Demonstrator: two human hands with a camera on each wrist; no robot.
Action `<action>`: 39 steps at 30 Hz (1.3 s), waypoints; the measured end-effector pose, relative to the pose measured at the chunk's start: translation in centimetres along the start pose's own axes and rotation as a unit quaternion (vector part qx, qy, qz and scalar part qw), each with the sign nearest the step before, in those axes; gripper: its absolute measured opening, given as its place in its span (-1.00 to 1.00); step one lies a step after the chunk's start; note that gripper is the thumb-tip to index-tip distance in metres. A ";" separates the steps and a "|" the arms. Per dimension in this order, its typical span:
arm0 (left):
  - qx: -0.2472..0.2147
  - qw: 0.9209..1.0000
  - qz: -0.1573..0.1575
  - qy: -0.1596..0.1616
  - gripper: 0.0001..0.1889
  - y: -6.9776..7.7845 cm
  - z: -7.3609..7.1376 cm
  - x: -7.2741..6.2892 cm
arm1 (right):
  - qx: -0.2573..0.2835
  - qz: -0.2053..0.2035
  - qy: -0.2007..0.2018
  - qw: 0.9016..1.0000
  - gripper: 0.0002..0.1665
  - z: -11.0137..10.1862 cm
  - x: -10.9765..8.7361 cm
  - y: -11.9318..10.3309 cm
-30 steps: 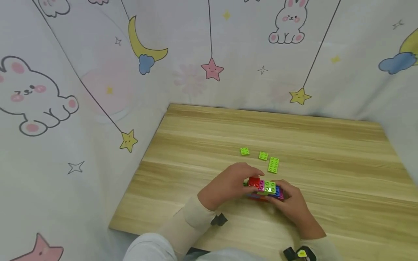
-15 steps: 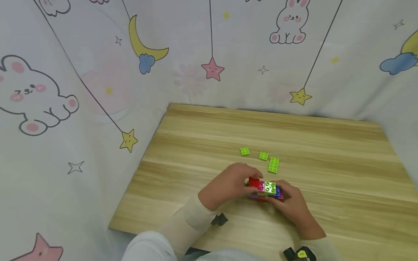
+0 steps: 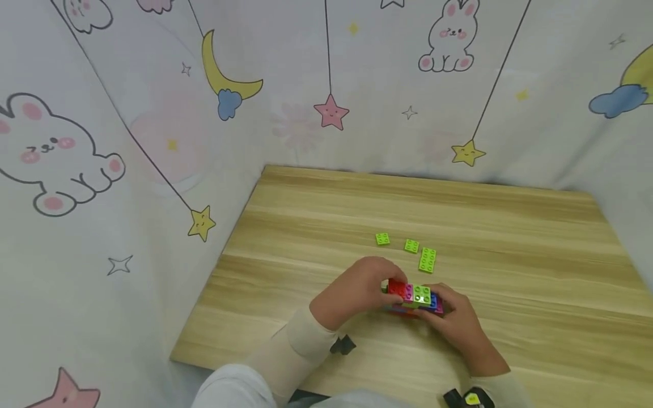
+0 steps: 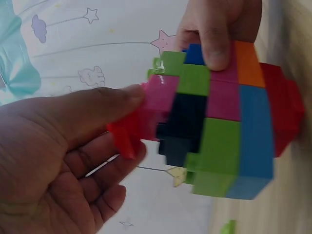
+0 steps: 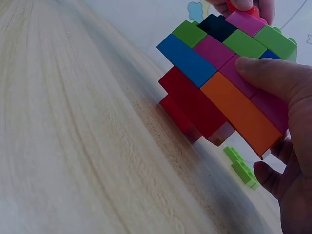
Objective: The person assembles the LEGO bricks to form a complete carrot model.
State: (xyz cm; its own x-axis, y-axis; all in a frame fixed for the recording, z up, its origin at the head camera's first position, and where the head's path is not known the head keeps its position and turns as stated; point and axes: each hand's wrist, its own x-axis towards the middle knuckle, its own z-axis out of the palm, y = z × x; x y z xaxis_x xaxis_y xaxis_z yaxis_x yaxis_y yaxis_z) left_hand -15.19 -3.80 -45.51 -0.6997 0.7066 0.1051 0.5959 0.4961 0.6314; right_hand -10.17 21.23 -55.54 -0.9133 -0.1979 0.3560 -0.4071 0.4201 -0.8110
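Note:
A stepped block of building bricks (image 4: pixel 222 100) in blue, green, pink, orange, black and red is held near the front middle of the table. My right hand (image 3: pixel 461 317) grips its right end, thumb (image 5: pixel 270 73) flat along the pink and orange bricks. At the upper left of the block, my left hand (image 3: pixel 354 292) pinches a red brick (image 3: pixel 397 288) between thumb and fingers. In the left wrist view this red brick sits against a pink brick (image 4: pixel 161 92) on top. Red bricks (image 5: pixel 192 102) form the underside, close over the table.
Beyond the hands lie loose green bricks: two small ones (image 3: pixel 382 239) (image 3: pixel 411 246) and a longer one (image 3: pixel 427 260). The wooden table (image 3: pixel 306 226) meets a patterned cloth (image 3: pixel 388 136) at the back and left. A black strap piece (image 3: pixel 343 344) shows by the left sleeve.
The left fingertips have shifted slightly on the red brick, which tilted a little and now lies more level. The right hand holds its place. The whole head view has moved slightly.

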 end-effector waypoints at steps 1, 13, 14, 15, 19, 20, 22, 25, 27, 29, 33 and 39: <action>-0.020 1.000 0.003 0.005 -0.63 -0.5 0.4 -0.1 | 0.001 -0.002 0.000 1.000 -0.45 0.0 0.0 0.1; -0.133 0.988 0.051 0.054 -0.58 -5.7 5.0 0.0 | 0.034 0.000 0.017 0.999 -0.63 -0.5 0.2 0.9; -0.136 0.988 0.051 0.058 -0.60 -5.8 5.1 0.0 | 0.037 0.005 0.026 0.999 -0.65 -0.8 0.5 1.1; -0.141 0.987 0.048 0.062 -0.60 -5.9 5.3 0.1 | 0.039 0.014 0.038 0.998 -0.64 -1.1 0.9 1.4; -0.144 0.985 0.041 0.084 -0.61 -6.2 5.5 -0.1 | -0.040 0.077 0.076 0.993 -0.62 -1.7 3.7 2.9; -0.144 0.985 0.039 0.089 -0.61 -6.2 5.5 -0.1 | -0.074 0.097 0.073 0.990 -0.57 -1.6 4.4 3.3; -0.144 0.984 0.038 0.095 -0.62 -6.3 5.6 -0.3 | -0.140 0.128 0.048 0.981 -0.41 -1.5 5.6 4.0; -0.147 0.984 0.039 0.096 -0.62 -6.3 5.7 -0.4 | -0.205 0.154 0.012 0.966 -0.29 -1.1 6.7 4.6; -0.148 0.983 0.040 0.097 -0.62 -6.4 5.8 -0.5 | -0.224 0.164 0.004 0.961 -0.38 -0.9 6.9 4.7; -0.147 0.983 0.044 0.098 -0.63 -6.4 5.8 -0.5 | -0.226 0.167 0.004 0.960 -0.50 -0.9 6.9 4.5; -0.162 0.980 0.047 0.103 -0.64 -6.5 5.8 -0.5 | -0.215 0.167 -0.006 0.962 -0.59 -1.4 6.6 3.8; -0.159 0.980 0.050 0.104 -0.65 -6.6 5.8 -0.4 | -0.232 0.164 -0.031 0.958 -0.40 -2.4 5.2 3.2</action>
State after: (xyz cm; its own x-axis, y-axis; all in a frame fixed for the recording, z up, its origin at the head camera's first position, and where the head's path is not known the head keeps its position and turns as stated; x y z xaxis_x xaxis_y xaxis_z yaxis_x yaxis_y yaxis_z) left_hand -16.56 -4.43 -54.15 -0.7293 0.6085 0.3129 0.5356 0.2231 0.8145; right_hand -16.24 23.63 -55.16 -0.9964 -0.0350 0.0777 -0.0735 0.8146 -0.5754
